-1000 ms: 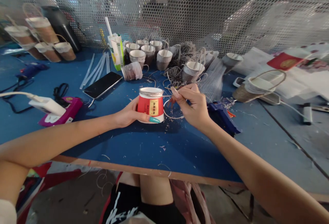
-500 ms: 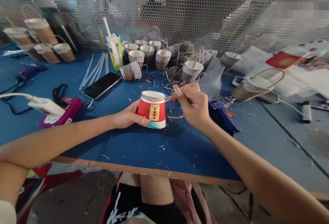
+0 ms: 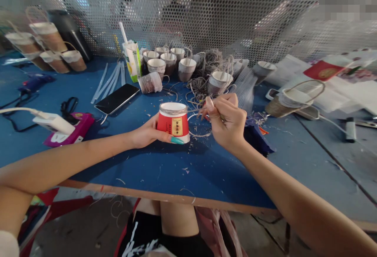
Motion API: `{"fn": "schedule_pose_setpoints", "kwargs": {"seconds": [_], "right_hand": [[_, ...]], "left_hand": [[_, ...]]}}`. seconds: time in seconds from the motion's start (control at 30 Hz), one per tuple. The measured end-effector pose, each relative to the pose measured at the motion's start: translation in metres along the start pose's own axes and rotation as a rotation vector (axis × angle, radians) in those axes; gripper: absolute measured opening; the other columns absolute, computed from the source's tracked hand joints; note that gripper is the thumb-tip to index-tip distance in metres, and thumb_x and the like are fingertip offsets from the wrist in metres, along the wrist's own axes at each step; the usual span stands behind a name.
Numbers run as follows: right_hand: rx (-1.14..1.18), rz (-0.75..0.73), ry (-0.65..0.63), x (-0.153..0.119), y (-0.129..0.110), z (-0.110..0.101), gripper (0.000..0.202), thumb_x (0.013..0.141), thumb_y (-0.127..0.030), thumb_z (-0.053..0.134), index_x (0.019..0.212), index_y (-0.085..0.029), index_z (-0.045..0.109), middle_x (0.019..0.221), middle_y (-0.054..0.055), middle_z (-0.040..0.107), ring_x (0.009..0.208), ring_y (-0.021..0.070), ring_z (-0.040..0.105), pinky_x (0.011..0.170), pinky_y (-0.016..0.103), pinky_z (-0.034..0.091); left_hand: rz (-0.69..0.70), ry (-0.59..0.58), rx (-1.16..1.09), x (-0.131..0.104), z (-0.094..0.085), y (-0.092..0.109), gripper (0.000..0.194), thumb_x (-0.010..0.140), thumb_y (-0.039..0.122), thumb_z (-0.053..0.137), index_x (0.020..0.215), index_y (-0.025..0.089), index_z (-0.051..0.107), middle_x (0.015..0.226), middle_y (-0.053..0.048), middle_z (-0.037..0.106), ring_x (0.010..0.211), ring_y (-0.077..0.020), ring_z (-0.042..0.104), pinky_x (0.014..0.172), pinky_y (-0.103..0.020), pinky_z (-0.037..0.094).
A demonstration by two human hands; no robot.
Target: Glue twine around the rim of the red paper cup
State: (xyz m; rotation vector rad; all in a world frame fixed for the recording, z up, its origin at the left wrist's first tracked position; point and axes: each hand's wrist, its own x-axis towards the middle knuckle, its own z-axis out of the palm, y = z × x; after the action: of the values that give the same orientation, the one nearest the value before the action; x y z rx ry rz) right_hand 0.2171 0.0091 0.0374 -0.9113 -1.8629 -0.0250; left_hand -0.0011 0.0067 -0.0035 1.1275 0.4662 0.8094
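My left hand (image 3: 146, 133) is wrapped around a red and white paper cup (image 3: 165, 122) with a gold label, its thumb with a long teal nail across the lower front. Grey cord (image 3: 173, 111) rings the cup near its top. Just right of the cup, my right hand (image 3: 226, 121) is closed in a pinch on a length of cord that runs toward the cup's side. A pale loop of cord (image 3: 200, 135) hangs between cup and hand. Partly hidden behind my right wrist lies a dark blue tool (image 3: 259, 137), likely a glue gun.
Cord-wrapped cups with handles (image 3: 187, 69) and tangled cord (image 3: 212, 58) stand at the back. A phone (image 3: 117, 98), glue sticks (image 3: 109, 82), a drink carton (image 3: 132, 60) and a purple power strip (image 3: 79, 128) are left. A cord-covered basket (image 3: 278, 103) lies right.
My right hand has moved a little to the right, away from the cup, drawing the cord along. The cup has shifted slightly up and left in my left hand.
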Motion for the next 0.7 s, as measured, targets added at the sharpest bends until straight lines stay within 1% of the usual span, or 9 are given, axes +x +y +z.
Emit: {"fn": "schedule_pose_setpoints", "kwargs": {"seconds": [0.07, 0.13, 0.27, 0.33, 0.43, 0.53, 0.6, 0.7], "right_hand": [[-0.008, -0.007, 0.019, -0.0005, -0.0003, 0.0002, 0.050, 0.101, -0.046, 0.044, 0.058, -0.023, 0.056, 0.059, 0.002, 0.064, 0.072, 0.0206, 0.055, 0.079, 0.043, 0.043], [-0.010, -0.010, 0.025, -0.0013, 0.0009, 0.0007, 0.048, 0.101, -0.044, 0.046, 0.058, -0.024, 0.057, 0.059, 0.001, 0.063, 0.072, 0.0200, 0.055, 0.079, 0.042, 0.044], [0.012, -0.017, -0.021, -0.0030, 0.0049, 0.0026, 0.043, 0.099, -0.035, 0.050, 0.059, -0.023, 0.059, 0.058, 0.000, 0.062, 0.072, 0.0189, 0.053, 0.075, 0.040, 0.044], [0.035, -0.004, -0.057, -0.0034, 0.0057, 0.0036, 0.042, 0.099, -0.034, 0.051, 0.060, -0.023, 0.060, 0.058, 0.001, 0.062, 0.073, 0.0191, 0.053, 0.074, 0.039, 0.044], [0.078, 0.006, -0.086, -0.0035, 0.0042, 0.0047, 0.043, 0.100, -0.035, 0.050, 0.061, -0.022, 0.060, 0.060, 0.001, 0.063, 0.073, 0.0187, 0.053, 0.074, 0.038, 0.044], [0.099, 0.018, -0.115, -0.0043, 0.0016, 0.0054, 0.043, 0.100, -0.037, 0.049, 0.062, -0.022, 0.061, 0.062, 0.001, 0.064, 0.074, 0.0185, 0.053, 0.075, 0.039, 0.044], [0.103, 0.026, -0.132, -0.0052, 0.0007, 0.0060, 0.043, 0.100, -0.038, 0.048, 0.062, -0.022, 0.061, 0.061, 0.001, 0.064, 0.073, 0.0183, 0.053, 0.075, 0.039, 0.044], [0.119, 0.018, -0.131, -0.0060, 0.0002, 0.0073, 0.044, 0.101, -0.038, 0.048, 0.062, -0.022, 0.061, 0.060, 0.001, 0.063, 0.071, 0.0176, 0.052, 0.075, 0.038, 0.043]], "left_hand": [[-0.004, 0.016, -0.015, 0.0002, 0.0010, 0.0001, 0.053, 0.058, 0.017, 0.085, 0.107, 0.017, 0.064, 0.093, -0.005, 0.077, 0.087, -0.0223, 0.073, 0.087, -0.038, 0.058], [-0.008, 0.026, -0.039, 0.0004, 0.0024, 0.0008, 0.052, 0.057, 0.015, 0.085, 0.105, 0.017, 0.064, 0.090, -0.004, 0.077, 0.083, -0.0208, 0.073, 0.083, -0.036, 0.059], [-0.007, 0.014, -0.068, 0.0001, 0.0036, 0.0027, 0.046, 0.056, 0.015, 0.086, 0.098, 0.017, 0.067, 0.086, -0.002, 0.077, 0.077, -0.0172, 0.073, 0.077, -0.030, 0.060], [-0.005, 0.003, -0.063, -0.0007, 0.0023, 0.0034, 0.046, 0.055, 0.016, 0.087, 0.098, 0.017, 0.069, 0.088, -0.003, 0.078, 0.080, -0.0172, 0.073, 0.079, -0.029, 0.059], [-0.024, -0.019, -0.054, -0.0026, -0.0009, 0.0040, 0.053, 0.055, 0.015, 0.086, 0.106, 0.018, 0.069, 0.098, -0.006, 0.078, 0.091, -0.0216, 0.073, 0.088, -0.035, 0.057], [-0.050, -0.085, -0.045, -0.0038, -0.0025, 0.0041, 0.054, 0.059, 0.018, 0.085, 0.110, 0.018, 0.069, 0.104, -0.009, 0.078, 0.097, -0.0249, 0.073, 0.091, -0.038, 0.055], [-0.050, -0.127, -0.047, -0.0037, -0.0021, 0.0038, 0.051, 0.059, 0.020, 0.085, 0.108, 0.018, 0.071, 0.101, -0.008, 0.078, 0.092, -0.0236, 0.073, 0.087, -0.036, 0.057], [-0.050, -0.134, -0.065, -0.0031, -0.0006, 0.0031, 0.049, 0.056, 0.021, 0.086, 0.103, 0.018, 0.074, 0.094, -0.007, 0.080, 0.081, -0.0199, 0.074, 0.077, -0.030, 0.059]]}}
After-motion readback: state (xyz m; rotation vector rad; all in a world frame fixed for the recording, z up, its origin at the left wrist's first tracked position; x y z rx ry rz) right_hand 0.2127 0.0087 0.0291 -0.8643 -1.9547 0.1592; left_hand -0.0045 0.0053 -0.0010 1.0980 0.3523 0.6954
